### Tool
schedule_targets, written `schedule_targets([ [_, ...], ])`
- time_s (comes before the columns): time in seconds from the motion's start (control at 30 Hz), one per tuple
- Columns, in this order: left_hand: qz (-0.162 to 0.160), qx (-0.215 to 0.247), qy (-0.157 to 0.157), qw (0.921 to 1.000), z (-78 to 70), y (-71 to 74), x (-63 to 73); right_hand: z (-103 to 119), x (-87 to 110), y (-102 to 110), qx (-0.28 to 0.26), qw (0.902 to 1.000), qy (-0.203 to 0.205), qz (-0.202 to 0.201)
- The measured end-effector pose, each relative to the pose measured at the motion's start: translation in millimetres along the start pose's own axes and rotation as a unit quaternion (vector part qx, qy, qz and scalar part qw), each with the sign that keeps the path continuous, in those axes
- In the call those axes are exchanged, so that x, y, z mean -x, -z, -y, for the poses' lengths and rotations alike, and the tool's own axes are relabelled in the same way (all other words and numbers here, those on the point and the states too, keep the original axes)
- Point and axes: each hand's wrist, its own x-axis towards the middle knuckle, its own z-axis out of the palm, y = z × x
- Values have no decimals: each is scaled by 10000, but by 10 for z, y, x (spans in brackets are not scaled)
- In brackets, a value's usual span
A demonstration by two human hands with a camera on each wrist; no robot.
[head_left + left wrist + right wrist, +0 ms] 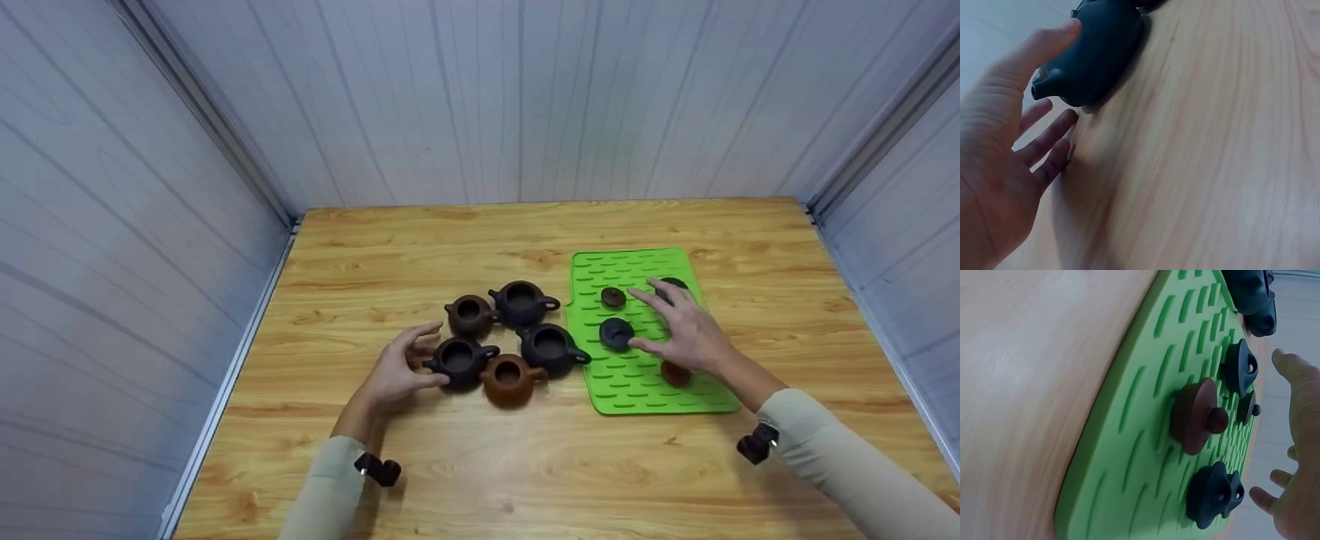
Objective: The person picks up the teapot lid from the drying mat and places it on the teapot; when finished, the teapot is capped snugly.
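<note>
My left hand [395,369] spreads its thumb and fingers about the spout side of a black teapot [459,363] without a lid. In the left wrist view the thumb is close to the teapot's dark body [1100,50]; whether it touches cannot be told. My right hand [686,330] hovers over the green mat [626,401] with fingers spread and nothing in them. Below and around it lie a black lid [616,334], a small brown lid [613,298], a reddish-brown lid [1193,416] and two dark lids [1207,495] close together.
Beside the left hand's teapot stand a reddish-brown teapot [508,381], a small brown teapot [470,316] and two more black teapots, one at the back [520,304] and one by the mat [551,350]. All sit lidless on the wooden table [480,465]. Pale panel walls [480,97] enclose it.
</note>
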Motion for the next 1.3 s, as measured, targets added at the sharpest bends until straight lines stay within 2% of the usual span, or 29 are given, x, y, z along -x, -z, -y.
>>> schedule_targets([
  [0.13,44,226,43,9997,22,7,10,67,2,-19,-762,9965,-324,120],
  [0.27,227,406,40,9989,32,16,-3,100,8,-59,-1362,9891,-550,111],
  [0.47,369,125,40,9992,12,22,-33,97,-3,-151,-2113,9757,-558,155],
  [0.77,554,142,121,9983,-56,61,-83,85,-36,-268,-2087,9762,-509,285],
  [0.93,611,3,123,9981,-61,82,-104,40,-57,-313,-2153,9736,-647,391],
  [1.3,637,18,167,9978,-47,84,-128,-65,-153,-320,-2640,9580,-879,695],
])
